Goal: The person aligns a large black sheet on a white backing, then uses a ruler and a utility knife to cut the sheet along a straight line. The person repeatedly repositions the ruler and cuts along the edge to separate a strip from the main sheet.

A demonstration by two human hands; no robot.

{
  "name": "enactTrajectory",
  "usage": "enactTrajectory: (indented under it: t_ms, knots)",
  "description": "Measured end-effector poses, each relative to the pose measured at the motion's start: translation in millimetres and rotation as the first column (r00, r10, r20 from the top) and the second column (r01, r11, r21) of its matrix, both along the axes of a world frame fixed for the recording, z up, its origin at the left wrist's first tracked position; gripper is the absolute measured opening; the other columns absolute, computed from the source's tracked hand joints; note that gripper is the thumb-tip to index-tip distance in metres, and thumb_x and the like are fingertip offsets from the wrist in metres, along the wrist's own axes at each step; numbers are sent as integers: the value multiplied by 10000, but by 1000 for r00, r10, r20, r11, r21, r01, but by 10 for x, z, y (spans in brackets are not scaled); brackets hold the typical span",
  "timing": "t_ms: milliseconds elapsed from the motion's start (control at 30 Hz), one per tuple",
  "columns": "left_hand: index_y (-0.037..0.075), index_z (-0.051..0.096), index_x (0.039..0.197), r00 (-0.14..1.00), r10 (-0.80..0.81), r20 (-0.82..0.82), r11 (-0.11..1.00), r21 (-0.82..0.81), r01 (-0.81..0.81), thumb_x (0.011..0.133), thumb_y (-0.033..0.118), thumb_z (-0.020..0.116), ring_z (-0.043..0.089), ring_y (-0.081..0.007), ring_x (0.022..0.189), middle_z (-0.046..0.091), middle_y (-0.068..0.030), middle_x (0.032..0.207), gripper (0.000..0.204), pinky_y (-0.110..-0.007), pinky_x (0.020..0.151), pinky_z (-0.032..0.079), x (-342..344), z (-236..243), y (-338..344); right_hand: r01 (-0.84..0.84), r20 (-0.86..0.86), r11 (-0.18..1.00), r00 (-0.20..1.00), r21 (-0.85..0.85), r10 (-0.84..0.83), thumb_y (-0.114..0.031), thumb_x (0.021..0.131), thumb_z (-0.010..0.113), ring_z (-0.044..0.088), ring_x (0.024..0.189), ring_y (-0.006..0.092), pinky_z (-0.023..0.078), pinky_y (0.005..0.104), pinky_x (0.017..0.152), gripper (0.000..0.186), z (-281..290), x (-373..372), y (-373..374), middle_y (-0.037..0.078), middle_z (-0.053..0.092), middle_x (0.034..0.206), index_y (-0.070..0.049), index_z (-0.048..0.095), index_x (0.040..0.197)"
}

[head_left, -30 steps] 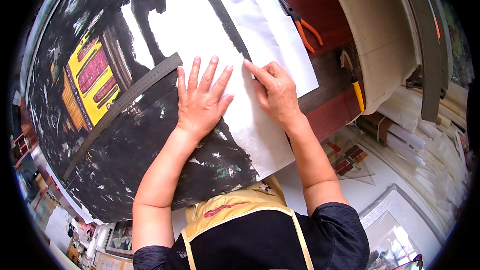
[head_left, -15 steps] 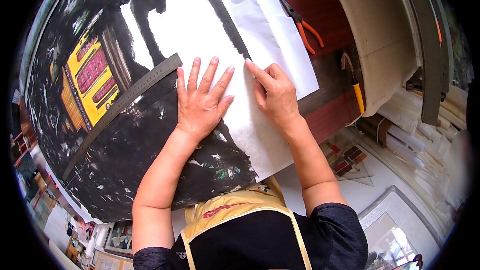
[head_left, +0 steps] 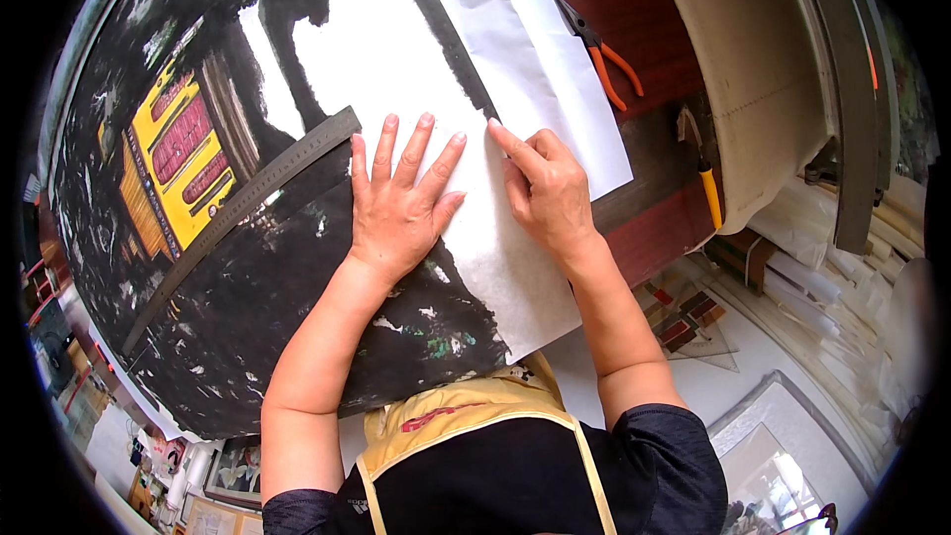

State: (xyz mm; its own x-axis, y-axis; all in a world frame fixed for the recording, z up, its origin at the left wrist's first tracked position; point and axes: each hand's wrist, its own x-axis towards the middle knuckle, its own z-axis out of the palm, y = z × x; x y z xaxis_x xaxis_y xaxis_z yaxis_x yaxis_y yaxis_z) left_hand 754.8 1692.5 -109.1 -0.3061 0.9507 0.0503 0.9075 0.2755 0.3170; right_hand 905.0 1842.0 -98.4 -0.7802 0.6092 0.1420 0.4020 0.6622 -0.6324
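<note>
My left hand lies flat with its fingers spread on a large painted paper sheet, black with white areas and a yellow-and-maroon patch. Its little finger is beside the end of a long dark ruler that crosses the painting. My right hand rests at the sheet's right edge, index finger stretched forward and the other fingers curled under. The index fingertip touches near the lower end of a dark strip along that edge. Anything inside the curled fingers is hidden.
White paper lies right of the painting on a dark red table. Orange-handled pliers and a yellow-handled tool lie farther right. Rolled papers are stacked below, near a clear set square and a framed piece.
</note>
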Motion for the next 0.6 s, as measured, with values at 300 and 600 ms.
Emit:
enactTrajectory:
  t_ms: [300, 600]
  knots:
    - [322, 499, 1497, 1000, 3, 2, 1000, 10, -3, 883, 364, 718, 230, -334, 1521, 342, -48, 1621, 654, -624, 1204, 129, 8, 4, 10, 15, 34, 1000, 999, 3, -15, 56, 804, 656, 598, 805, 282, 507, 419, 752, 493, 76, -19, -23, 113, 575, 893, -85, 673, 1276]
    - [256, 595, 1407, 998, 38, 42, 995, 89, -42, 896, 291, 683, 279, -323, 1503, 386, -23, 1591, 519, -629, 1204, 141, 2, -65, -3, 28, -59, 998, 998, 64, -24, 58, 907, 540, 549, 1296, 363, 409, 468, 1087, 471, 157, -448, -474, 190, 601, 1352, -31, 564, 1368]
